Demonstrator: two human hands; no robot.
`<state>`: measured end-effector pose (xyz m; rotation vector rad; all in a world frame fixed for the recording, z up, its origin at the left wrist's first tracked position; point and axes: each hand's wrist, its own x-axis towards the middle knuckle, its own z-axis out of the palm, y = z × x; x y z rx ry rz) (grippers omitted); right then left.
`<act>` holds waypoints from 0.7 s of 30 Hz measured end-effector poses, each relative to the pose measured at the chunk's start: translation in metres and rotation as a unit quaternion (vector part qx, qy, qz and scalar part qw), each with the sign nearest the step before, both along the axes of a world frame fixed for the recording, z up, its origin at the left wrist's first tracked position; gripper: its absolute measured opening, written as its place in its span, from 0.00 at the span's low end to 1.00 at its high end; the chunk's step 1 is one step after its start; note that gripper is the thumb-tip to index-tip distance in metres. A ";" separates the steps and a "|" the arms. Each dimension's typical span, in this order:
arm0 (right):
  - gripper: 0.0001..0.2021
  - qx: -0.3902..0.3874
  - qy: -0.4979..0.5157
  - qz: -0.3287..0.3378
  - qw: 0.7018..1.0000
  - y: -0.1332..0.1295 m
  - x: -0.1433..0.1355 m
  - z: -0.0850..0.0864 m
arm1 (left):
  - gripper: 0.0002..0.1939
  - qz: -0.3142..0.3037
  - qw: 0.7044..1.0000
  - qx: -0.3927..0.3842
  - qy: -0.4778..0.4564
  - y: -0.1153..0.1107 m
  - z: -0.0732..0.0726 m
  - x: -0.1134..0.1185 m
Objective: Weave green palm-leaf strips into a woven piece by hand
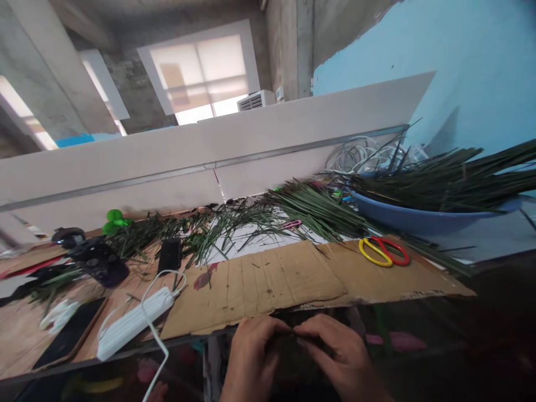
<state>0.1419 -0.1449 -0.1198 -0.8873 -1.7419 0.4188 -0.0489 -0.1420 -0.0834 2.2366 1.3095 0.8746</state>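
My left hand (254, 353) and my right hand (337, 353) are together at the bottom middle, just below the near edge of a flat cardboard sheet (268, 279). Their fingertips are pinched and almost meet. Whatever lies between them is too small and dark to make out. On the right end of the cardboard lie scissors (383, 251) with one yellow and one red handle loop. Beyond the sheet is a thick bundle of long green leaf strips (318, 206), with shorter green cuttings (226, 229) scattered to its left. A pink clip-like item (292, 224) rests among them.
A blue basin (402, 219) heaped with long leaves stands at the right. On the left are a dark bottle (100, 262), a black phone (170, 255), a larger dark device (71, 332) and a white power strip (136, 324) whose cable hangs over the table edge.
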 end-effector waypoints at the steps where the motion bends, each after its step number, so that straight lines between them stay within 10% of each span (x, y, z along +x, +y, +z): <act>1: 0.04 -0.006 -0.001 0.001 1.000 0.000 0.000 0.001 | 0.17 -0.006 1.000 0.011 0.004 0.000 0.000 0.000; 21: 0.06 0.012 -0.012 -0.002 1.000 0.000 0.000 0.004 | 0.17 -0.003 0.995 0.070 0.075 -0.001 -0.001 0.000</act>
